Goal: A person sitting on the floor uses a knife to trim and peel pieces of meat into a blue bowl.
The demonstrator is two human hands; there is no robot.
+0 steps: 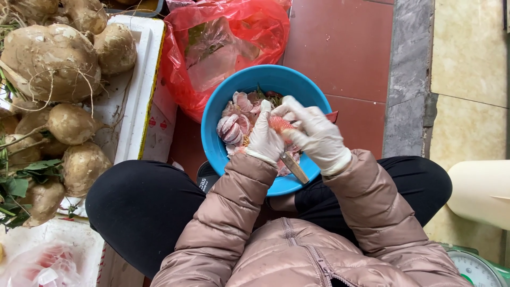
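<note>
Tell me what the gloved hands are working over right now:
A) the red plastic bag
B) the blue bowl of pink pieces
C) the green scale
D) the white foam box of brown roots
B: both gloved hands, left hand and right hand, hold a pink piece above the blue bowl.

The knife (294, 167) blade is hidden behind the gloved left hand (265, 139); the scale (476, 267) is cut off.

free: red floor tiles (340, 48) right of bowl | blocked: red bag (223, 48) behind, tuber box (135, 101) left
</note>
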